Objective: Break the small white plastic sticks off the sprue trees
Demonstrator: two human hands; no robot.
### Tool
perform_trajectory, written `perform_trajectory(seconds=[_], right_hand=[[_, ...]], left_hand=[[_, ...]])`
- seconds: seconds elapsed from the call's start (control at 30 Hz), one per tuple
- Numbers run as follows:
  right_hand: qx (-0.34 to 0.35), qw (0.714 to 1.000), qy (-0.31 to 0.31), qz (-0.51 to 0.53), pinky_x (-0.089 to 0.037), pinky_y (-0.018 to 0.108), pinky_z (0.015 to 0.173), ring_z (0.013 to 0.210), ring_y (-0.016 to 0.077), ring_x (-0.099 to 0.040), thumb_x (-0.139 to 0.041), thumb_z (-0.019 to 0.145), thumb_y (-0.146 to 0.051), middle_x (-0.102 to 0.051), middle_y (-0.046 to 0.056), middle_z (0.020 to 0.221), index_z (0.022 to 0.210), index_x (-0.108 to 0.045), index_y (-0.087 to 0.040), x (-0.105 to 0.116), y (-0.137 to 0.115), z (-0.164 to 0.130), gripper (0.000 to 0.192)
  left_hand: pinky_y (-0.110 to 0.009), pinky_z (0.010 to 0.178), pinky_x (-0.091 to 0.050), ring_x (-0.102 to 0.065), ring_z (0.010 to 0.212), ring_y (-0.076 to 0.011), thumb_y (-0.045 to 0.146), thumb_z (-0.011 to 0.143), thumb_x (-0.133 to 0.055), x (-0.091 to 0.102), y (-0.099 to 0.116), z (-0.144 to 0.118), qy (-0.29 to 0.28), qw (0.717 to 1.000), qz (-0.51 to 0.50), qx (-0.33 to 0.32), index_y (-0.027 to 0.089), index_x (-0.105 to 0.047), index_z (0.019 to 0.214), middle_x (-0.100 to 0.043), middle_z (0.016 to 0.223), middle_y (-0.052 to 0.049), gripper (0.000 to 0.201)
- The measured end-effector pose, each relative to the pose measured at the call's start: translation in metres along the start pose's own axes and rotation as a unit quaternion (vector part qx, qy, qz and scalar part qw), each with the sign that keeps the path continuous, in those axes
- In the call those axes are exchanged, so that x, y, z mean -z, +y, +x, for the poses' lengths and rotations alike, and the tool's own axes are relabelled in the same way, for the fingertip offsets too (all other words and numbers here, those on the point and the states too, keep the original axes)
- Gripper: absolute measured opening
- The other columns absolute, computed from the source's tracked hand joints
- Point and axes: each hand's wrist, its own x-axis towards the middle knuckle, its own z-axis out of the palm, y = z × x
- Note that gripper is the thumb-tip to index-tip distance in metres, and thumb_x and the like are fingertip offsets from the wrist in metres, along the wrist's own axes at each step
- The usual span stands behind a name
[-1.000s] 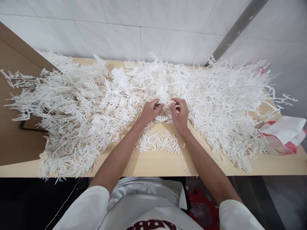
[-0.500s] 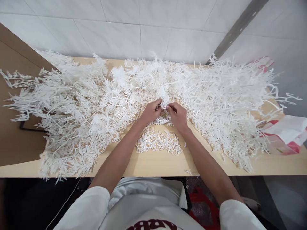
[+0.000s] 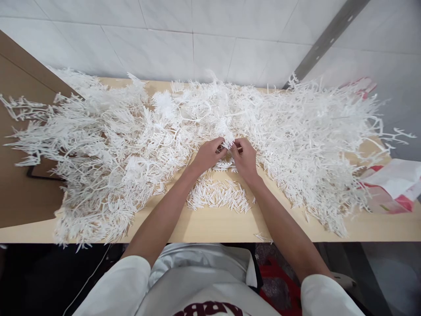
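Observation:
A huge heap of white branching plastic sprues (image 3: pixel 131 136) covers the pale wooden table (image 3: pixel 210 226) from left to right. My left hand (image 3: pixel 208 154) and my right hand (image 3: pixel 244 157) meet at the middle of the heap, both pinching one white sprue piece (image 3: pixel 227 139) between their fingertips. Just below my hands lies a small pile of loose short white sticks (image 3: pixel 217 195) on the bare wood.
A white and red plastic bag (image 3: pixel 391 184) lies at the table's right end. A brown board (image 3: pixel 19 131) stands at the left. White wall tiles run behind the table. A red bag (image 3: pixel 279 281) sits under the table by my lap.
My two hands, a little apart a second ago, have come together on the same sprue piece. The heap and loose sticks look the same.

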Motion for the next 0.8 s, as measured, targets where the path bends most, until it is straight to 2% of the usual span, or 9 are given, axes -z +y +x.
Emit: perform_trajectory(seconds=[0.1,0.27,0.47,0.6,0.7,0.8], right_hand=[[0.0,0.999,-0.032,0.013,-0.049,0.031,0.07,0.077,0.0153,-0.06,-0.055,0.088,-0.033,-0.065,0.004,0.093,0.094,-0.061,-0.022,0.0,0.003,0.002,0.014],[0.005,0.997,-0.067,0.023,-0.051,0.032,0.072,0.075,0.016,-0.062,-0.059,0.086,-0.036,-0.068,0.003,0.093,0.106,-0.063,-0.023,0.001,0.002,0.001,0.023],[0.026,0.999,-0.027,-0.012,-0.048,0.032,0.07,0.072,0.0159,-0.06,-0.05,0.09,-0.032,-0.066,0.003,0.085,0.091,-0.061,-0.021,0.001,-0.002,-0.001,0.016],[0.005,1.0,-0.01,-0.029,-0.044,0.031,0.068,0.07,0.0153,-0.055,-0.05,0.088,-0.03,-0.063,0.002,0.082,0.088,-0.056,-0.022,0.0,-0.001,-0.001,0.01],[-0.019,0.999,-0.019,-0.047,-0.039,0.03,0.065,0.066,0.0144,-0.05,-0.048,0.087,-0.028,-0.057,0.0,0.076,0.082,-0.048,-0.023,0.0,-0.003,-0.002,0.007],[-0.045,0.995,-0.042,-0.079,-0.034,0.029,0.061,0.061,0.0143,-0.043,-0.05,0.081,-0.026,-0.05,-0.002,0.069,0.074,-0.039,-0.023,0.002,-0.005,-0.002,0.013]], left_hand=[[-0.027,0.068,-0.037,-0.052,0.073,-0.0147,0.009,0.08,-0.048,0.0,-0.003,0.0,0.009,1.0,-0.007,-0.001,0.018,-0.057,0.09,-0.063,0.081,-0.002,0.016],[-0.026,0.066,-0.037,-0.049,0.066,-0.0136,0.001,0.074,-0.042,0.003,-0.006,0.0,0.033,0.998,-0.055,-0.001,0.018,-0.057,0.086,-0.058,0.072,0.0,0.026],[-0.028,0.069,-0.037,-0.052,0.075,-0.016,0.0,0.072,-0.039,0.001,-0.005,0.0,0.019,0.999,-0.028,-0.027,0.017,-0.055,0.086,-0.062,0.083,-0.004,0.027],[-0.028,0.065,-0.034,-0.048,0.069,-0.0143,0.011,0.081,-0.044,0.0,-0.001,-0.001,0.012,1.0,-0.016,-0.022,0.018,-0.051,0.083,-0.058,0.078,-0.002,0.01],[-0.027,0.061,-0.032,-0.043,0.062,-0.0123,0.018,0.082,-0.048,0.001,0.002,-0.002,0.002,1.0,-0.016,-0.016,0.019,-0.047,0.075,-0.053,0.069,0.001,0.008],[-0.027,0.062,-0.033,-0.047,0.066,-0.0129,0.02,0.082,-0.051,0.003,0.004,-0.003,-0.016,0.999,0.016,-0.025,0.019,-0.049,0.077,-0.057,0.074,0.0,0.006]])
